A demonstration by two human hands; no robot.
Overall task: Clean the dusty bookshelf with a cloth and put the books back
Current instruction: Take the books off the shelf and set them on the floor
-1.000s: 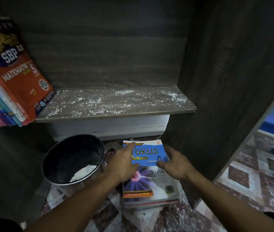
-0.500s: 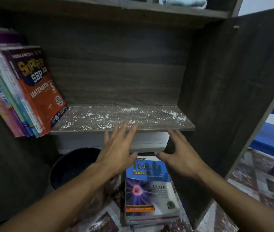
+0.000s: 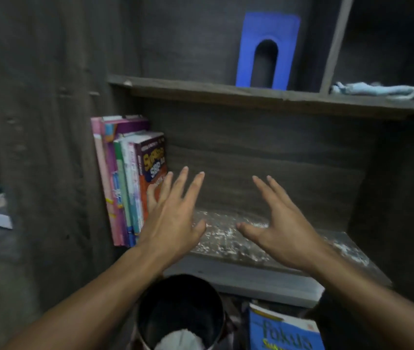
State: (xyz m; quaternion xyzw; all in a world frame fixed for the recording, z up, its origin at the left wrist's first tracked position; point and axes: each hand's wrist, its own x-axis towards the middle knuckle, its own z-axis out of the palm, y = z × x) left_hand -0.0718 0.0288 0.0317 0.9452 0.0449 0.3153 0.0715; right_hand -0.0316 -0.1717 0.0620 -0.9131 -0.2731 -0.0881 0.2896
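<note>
Lying white with dust, the shelf board [image 3: 226, 242] crossed mid-frame, with upright books [image 3: 127, 183] at its left end. Over it the left hand [image 3: 173, 223] and right hand [image 3: 281, 231] hovered, fingers spread, holding nothing. A pale cloth [image 3: 375, 90] lay at upper right and a blue bookend [image 3: 271, 26] stood top centre. A blue book [image 3: 284, 332] and a dark bin [image 3: 175, 299] sat along the bottom edge.

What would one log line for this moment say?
left hand: open, in front of books | right hand: open, empty | lower shelf: dusty | cloth: on upper shelf
</note>
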